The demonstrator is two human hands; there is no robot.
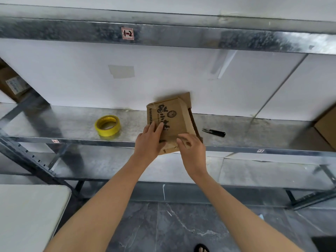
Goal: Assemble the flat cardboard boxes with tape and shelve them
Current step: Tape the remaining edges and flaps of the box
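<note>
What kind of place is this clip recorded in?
Likely a stockroom or small warehouse: galvanised metal shelving with numbered labels, stored cartons at its ends, and a tape roll beside the cardboard box being folded.

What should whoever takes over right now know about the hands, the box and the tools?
Left hand: flat, fingers straight, pressing on the printed face of the cardboard box.
Right hand: fingers curled on the box's near flap.
The box lies part-folded at the front edge of the metal shelf, with a far flap still sticking out.
Yellow tape roll sits on the shelf left of the box, black snips right of it; neither is in hand.
Done: folding begun.
Left: finish folding, tape the seams, cut the tape, shelve the box.
</note>
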